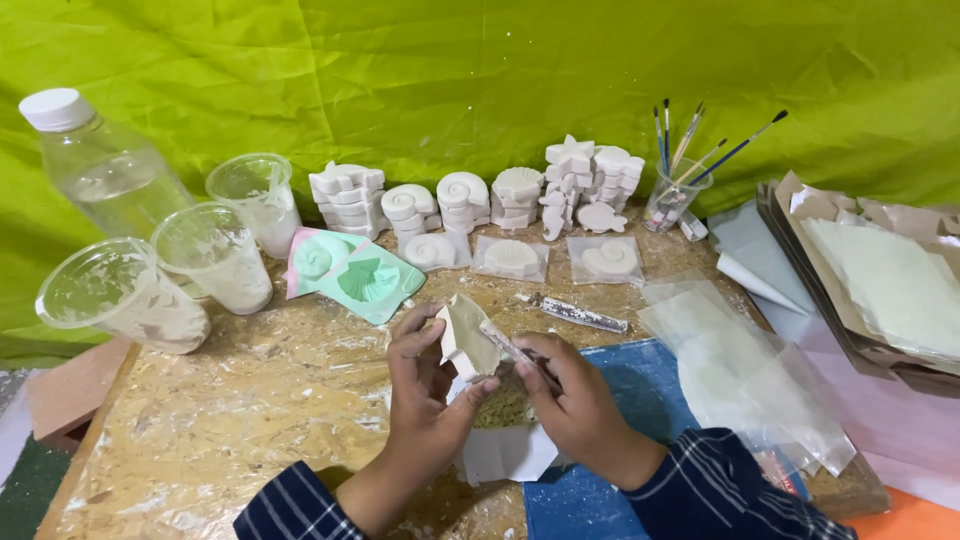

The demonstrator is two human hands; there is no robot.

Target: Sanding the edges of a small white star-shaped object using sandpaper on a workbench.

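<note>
Both hands working at lower centre: left hand (425, 385) gripping white plaster shell cast (466, 338); right hand (572, 400) pinching thin scraping tool (503, 343), trimming edge. Next: steady, light strokes.

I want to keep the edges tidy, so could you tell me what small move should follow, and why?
Probably draw the thin knife-like tool in the right hand along the white plaster piece's upper edge: its tip rests there, and the left hand holds the piece upright above the white paper.

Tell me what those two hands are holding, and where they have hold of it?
The left hand holds a pale plaster cast piece by its lower edges, thumb and fingers around it. The right hand holds a thin scraping tool by its handle, tip on the piece.
</note>
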